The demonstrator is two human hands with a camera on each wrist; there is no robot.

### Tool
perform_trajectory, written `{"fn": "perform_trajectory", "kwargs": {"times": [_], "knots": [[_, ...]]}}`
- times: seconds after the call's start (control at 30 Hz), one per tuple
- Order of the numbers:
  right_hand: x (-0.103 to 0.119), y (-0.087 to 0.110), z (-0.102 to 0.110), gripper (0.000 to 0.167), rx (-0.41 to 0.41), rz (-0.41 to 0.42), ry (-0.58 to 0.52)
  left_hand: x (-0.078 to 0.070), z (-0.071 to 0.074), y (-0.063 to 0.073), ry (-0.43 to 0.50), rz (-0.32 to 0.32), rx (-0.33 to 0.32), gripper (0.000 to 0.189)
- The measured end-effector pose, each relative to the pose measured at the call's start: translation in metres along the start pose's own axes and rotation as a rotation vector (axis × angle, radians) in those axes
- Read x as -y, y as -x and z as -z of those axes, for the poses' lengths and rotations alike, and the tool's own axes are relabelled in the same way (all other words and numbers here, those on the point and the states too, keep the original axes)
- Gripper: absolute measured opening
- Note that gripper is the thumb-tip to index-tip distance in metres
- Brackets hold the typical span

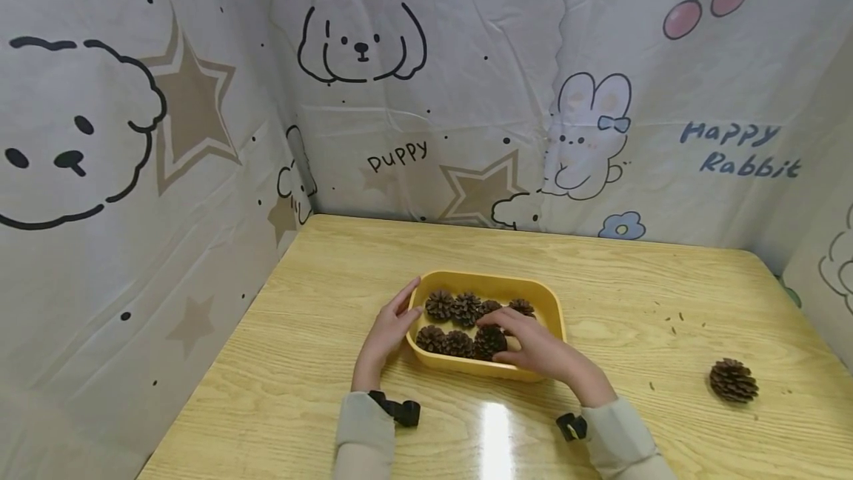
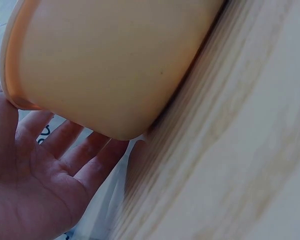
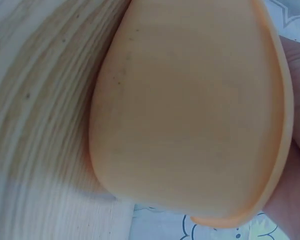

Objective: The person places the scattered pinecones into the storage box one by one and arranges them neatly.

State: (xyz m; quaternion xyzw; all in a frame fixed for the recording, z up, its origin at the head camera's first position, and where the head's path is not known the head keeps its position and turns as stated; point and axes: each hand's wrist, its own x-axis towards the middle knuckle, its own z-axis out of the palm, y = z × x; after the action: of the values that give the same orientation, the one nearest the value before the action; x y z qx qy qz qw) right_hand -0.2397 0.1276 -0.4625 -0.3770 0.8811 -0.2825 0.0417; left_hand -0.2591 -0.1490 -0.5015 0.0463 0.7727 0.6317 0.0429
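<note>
A yellow plastic bin (image 1: 493, 370) sits on the table with several brown pine cones in two rough rows inside. My left hand (image 1: 389, 330) holds the bin's left end, thumb over the rim and fingers along the outer wall, as the left wrist view shows under the bin wall (image 2: 115, 65). Reaching over the right side of the rim, my right hand (image 1: 536, 345) has its thumb and fingers curled round a pine cone (image 1: 489, 343) in the front row. In the right wrist view the bin's wall (image 3: 190, 110) hides the fingers.
One more pine cone (image 1: 733, 381) lies on the wooden table (image 1: 633, 428), well right of the bin. Small brown scales (image 1: 673, 330) are scattered behind it. Printed cloth (image 1: 426, 110) encloses the table at the back and sides.
</note>
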Motion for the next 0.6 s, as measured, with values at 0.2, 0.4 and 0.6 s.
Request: {"fn": "perform_trajectory", "kwargs": {"times": [0.2,0.4,0.6], "knots": [[-0.002,0.007,0.004,0.053,-0.016,-0.022,-0.039,0.001,0.000,0.001,-0.008,-0.006,0.009,0.056],[-0.005,0.012,0.006,0.051,-0.052,-0.030,-0.034,0.003,0.001,0.000,-0.004,-0.009,0.008,0.056],[-0.006,0.014,0.008,0.050,-0.059,-0.042,-0.033,0.002,0.001,-0.001,-0.005,-0.001,0.017,0.056]]}}
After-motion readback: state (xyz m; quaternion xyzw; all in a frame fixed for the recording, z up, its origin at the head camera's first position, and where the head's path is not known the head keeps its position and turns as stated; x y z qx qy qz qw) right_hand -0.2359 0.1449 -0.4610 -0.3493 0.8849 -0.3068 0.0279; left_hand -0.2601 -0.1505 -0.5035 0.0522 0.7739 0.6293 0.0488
